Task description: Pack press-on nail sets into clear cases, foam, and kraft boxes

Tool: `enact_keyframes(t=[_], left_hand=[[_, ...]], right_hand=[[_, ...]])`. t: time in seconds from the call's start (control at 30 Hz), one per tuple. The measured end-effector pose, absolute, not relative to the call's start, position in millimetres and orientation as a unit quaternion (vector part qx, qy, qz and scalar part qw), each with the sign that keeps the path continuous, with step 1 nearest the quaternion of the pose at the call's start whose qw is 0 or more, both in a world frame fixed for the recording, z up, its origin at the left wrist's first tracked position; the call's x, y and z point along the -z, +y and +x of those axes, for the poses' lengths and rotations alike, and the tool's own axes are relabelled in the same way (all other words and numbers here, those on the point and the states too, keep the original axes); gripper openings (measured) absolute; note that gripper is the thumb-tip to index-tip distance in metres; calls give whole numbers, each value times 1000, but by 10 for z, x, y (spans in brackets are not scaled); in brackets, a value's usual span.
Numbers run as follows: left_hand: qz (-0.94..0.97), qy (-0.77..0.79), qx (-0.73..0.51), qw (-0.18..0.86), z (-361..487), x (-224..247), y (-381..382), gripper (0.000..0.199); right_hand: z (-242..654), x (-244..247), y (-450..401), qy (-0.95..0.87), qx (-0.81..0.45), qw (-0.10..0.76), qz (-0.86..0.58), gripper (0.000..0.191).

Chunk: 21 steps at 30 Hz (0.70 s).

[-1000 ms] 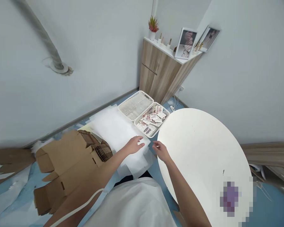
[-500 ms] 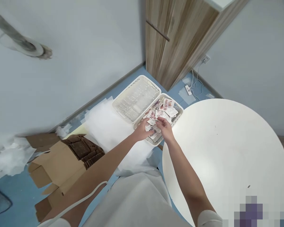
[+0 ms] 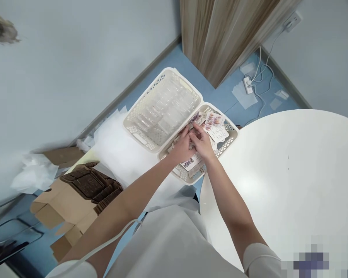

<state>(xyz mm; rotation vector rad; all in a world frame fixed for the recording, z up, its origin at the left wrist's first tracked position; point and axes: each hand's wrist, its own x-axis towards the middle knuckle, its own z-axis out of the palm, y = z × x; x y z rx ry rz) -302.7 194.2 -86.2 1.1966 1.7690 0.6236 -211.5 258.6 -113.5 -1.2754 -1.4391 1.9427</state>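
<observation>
Printed cards (image 3: 219, 133) with reddish pictures lie in a loose pile in a white perforated basket (image 3: 232, 143). Over the pile my left hand (image 3: 182, 150) and my right hand (image 3: 202, 143) are close together, fingertips down among the cards. Both hands have bent fingers on the cards, and it is hard to make out whether either one grips a card. Touching this basket on its upper left is a second white basket (image 3: 133, 136), which holds clear plastic packages (image 3: 168, 106).
A round white table (image 3: 278, 185) stands at the right. White sheeting (image 3: 118, 143) and an open cardboard box (image 3: 72, 200) with brown pieces are at the left. Behind are a wooden cabinet (image 3: 220, 34) and a power strip (image 3: 248, 85) with cables on the floor.
The view has shifted closer to the baskets. My hands have come nearer each other and reach further up over the cards.
</observation>
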Motion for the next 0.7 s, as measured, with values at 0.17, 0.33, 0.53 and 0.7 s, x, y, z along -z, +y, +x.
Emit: enact_keyframes(t=[0.17, 0.33, 0.53, 0.7], left_hand=[[511, 710, -265, 407, -2999, 954, 1931, 62], [527, 699, -302, 378, -2951, 977, 1888, 56], [476, 724, -383, 319, -2923, 914, 1706, 50], [384, 749, -424, 334, -2981, 937, 1514, 52]], right_hand=[[-2111, 1148, 2581, -479, -705, 212, -478, 59], [-2040, 1142, 2536, -432, -714, 218, -506, 59], [-1869, 994, 2350, -419, -709, 255, -506, 47], [-1743, 828, 2089, -411, -697, 275, -519, 36]])
